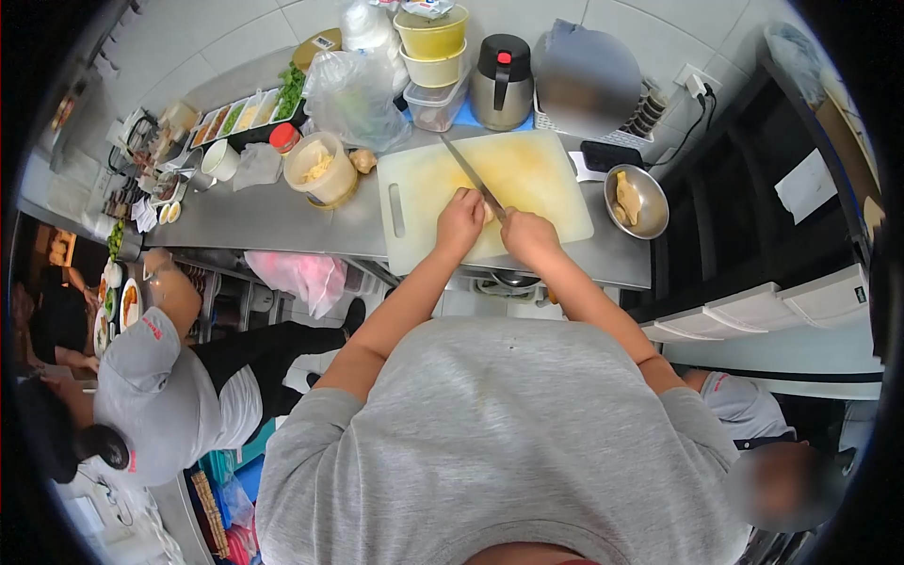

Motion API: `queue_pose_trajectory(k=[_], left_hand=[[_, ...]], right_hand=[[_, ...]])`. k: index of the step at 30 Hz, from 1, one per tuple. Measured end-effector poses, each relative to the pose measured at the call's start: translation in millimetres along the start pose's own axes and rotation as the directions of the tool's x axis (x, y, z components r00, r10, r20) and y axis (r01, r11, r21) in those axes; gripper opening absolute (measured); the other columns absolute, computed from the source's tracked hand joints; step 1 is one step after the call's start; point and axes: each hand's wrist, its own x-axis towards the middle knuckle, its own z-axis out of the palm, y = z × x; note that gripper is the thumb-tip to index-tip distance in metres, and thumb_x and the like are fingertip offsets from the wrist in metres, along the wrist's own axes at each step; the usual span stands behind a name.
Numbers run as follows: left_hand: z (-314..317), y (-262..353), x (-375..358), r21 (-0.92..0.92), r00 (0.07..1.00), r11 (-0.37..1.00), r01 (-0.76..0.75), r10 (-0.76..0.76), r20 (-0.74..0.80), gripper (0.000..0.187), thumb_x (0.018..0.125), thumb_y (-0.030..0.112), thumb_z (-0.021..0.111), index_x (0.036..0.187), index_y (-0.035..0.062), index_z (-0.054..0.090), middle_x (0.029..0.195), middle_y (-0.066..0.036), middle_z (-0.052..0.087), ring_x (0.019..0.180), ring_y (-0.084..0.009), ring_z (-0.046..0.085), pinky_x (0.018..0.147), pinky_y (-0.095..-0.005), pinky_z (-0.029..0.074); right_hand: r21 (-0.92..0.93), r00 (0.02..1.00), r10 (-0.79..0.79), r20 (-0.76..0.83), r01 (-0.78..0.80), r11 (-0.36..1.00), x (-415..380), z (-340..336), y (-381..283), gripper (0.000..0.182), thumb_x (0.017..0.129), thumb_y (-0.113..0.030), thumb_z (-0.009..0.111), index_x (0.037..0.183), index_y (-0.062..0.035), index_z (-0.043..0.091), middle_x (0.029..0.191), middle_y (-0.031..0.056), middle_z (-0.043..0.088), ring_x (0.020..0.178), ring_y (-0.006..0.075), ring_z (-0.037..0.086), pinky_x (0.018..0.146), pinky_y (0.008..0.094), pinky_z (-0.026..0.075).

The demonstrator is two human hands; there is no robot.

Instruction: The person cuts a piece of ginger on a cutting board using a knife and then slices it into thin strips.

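Observation:
My right hand [530, 235] is closed around the handle of a long kitchen knife [468, 168], its blade pointing away and to the left across a white cutting board [556, 202]. My left hand [460, 224] presses with curled fingers on a small pale piece of ginger [489, 214], close beside the blade. Most of that piece is hidden by the fingers. To the right of the board, a steel bowl [656, 209] holds peeled ginger [628, 196]. A knob of unpeeled ginger [363, 161] lies by the board's left corner, next to a tub [299, 184] with pale yellow slices.
Stacked tubs [435, 71], a steel jug [502, 85] and a plastic bag [350, 99] line the back. A phone [614, 156] lies by the bowl. Dark shelving [744, 188] stands at right. One co-worker [174, 386] is at left, another person [749, 410] at lower right.

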Motion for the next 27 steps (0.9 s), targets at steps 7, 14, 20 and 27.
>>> queue_pose_trajectory(k=[7,14,20,27], left_hand=[[1,-1,0,-0.005,1.000,1.000,0.000,0.000,0.008,0.009,0.085,0.013,0.054,0.089,0.0068,0.058,0.088,-0.012,0.057,0.078,-0.0340,0.058,0.065,-0.0425,0.048],[-2,4,-1,-0.016,1.000,1.000,0.024,-0.024,0.010,0.009,0.086,0.014,0.056,0.088,0.0046,0.058,0.087,-0.013,0.057,0.077,-0.0351,0.058,0.065,-0.0416,0.047],[0,1,-1,-0.029,1.000,1.000,-0.001,0.000,-0.015,0.009,0.085,0.014,0.055,0.090,0.0065,0.058,0.088,-0.013,0.057,0.077,-0.0351,0.058,0.065,-0.0426,0.048],[1,-1,-1,-0.006,1.000,1.000,0.010,-0.010,-0.004,0.007,0.084,0.012,0.055,0.089,0.0071,0.058,0.087,-0.012,0.056,0.077,-0.0344,0.058,0.065,-0.0426,0.047]], right_hand=[[0.020,1.000,0.001,0.005,-0.001,1.000,11,14,0,0.025,0.085,-0.012,0.044,0.100,-0.0025,0.062,0.094,0.0203,0.067,0.088,0.0344,0.066,0.078,0.0433,0.051],[0.001,0.999,-0.035,-0.016,0.035,0.999,31,20,2,0.025,0.085,-0.012,0.045,0.100,-0.0031,0.062,0.097,0.0193,0.067,0.090,0.0333,0.066,0.078,0.0424,0.051],[0.022,0.999,-0.020,-0.038,0.021,1.000,3,-3,-2,0.024,0.084,-0.013,0.045,0.097,-0.0013,0.062,0.092,0.0215,0.067,0.086,0.0343,0.066,0.076,0.0436,0.052],[0.008,0.998,-0.038,-0.049,0.039,0.999,2,5,6,0.024,0.083,-0.013,0.046,0.094,-0.0007,0.063,0.087,0.0226,0.067,0.082,0.0356,0.066,0.074,0.0449,0.052]])
